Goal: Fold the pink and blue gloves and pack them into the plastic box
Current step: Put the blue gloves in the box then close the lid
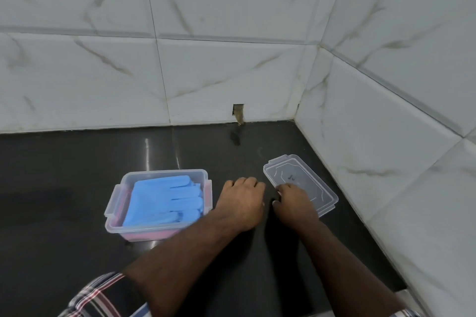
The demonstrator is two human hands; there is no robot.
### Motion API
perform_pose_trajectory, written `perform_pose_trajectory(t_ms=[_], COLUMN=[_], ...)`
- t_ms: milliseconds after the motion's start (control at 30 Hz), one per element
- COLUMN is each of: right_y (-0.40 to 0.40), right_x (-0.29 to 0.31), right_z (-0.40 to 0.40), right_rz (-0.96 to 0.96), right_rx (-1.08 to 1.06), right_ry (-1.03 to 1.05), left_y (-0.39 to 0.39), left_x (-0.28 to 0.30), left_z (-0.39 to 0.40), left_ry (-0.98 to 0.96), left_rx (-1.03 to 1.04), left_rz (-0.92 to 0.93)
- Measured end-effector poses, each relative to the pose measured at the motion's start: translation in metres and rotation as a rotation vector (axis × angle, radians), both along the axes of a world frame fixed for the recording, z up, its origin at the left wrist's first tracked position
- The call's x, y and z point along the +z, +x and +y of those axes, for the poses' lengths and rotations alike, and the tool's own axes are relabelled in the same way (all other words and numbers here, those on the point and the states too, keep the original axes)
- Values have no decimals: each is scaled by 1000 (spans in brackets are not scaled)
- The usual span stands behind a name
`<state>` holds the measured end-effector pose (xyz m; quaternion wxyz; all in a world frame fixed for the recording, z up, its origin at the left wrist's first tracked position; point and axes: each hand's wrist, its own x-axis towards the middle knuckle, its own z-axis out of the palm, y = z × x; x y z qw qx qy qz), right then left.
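Observation:
The clear plastic box [117,203] stands open on the dark counter, left of centre. A folded blue glove [164,198] lies on top inside it, and a pink glove [154,235] shows through the wall underneath. The box's clear lid [296,170] lies flat to the right. My right hand [296,203] is on the lid's near left part, fingers on top and thumb at its edge. My left hand [242,201] rests on the counter between box and lid, fingers loosely curled down and holding nothing.
The dark counter [64,188] ends at white marble-look tiled walls behind and on the right, forming a corner [296,118]. A small broken hole [238,112] sits at the base of the back wall. My checked sleeve [98,296] shows at the bottom.

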<state>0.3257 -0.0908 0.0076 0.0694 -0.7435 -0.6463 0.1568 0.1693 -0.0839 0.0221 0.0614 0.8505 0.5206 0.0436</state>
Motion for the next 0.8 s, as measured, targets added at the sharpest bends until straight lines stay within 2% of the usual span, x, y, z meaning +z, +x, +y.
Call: perform_pose_trajectory(t_ms=[233, 400, 500, 600, 667, 733, 800], right_y=[1, 1, 10, 27, 41, 52, 59], right_x=[-6, -15, -15, -10, -7, -5, -6], right_z=[-3, -12, -14, -11, -11, -12, -11], right_rz=[-55, 26, 86, 184, 152, 95, 165], right_rx=[128, 277, 294, 123, -42, -179, -268], right_ry=[43, 42, 48, 127, 188, 114, 10], left_y=[6, 7, 6, 5, 5, 5, 5], left_x=[-5, -2, -3, -4, -8, -10, -9], left_z=[5, 11, 18, 24, 27, 28, 28], left_ry=[-93, -178, -243, -345, -416, -499, -565], left_rx=[67, 199, 280, 340, 372, 401, 421], left_rz=[6, -96, -179, -247, -257, -282, -326])
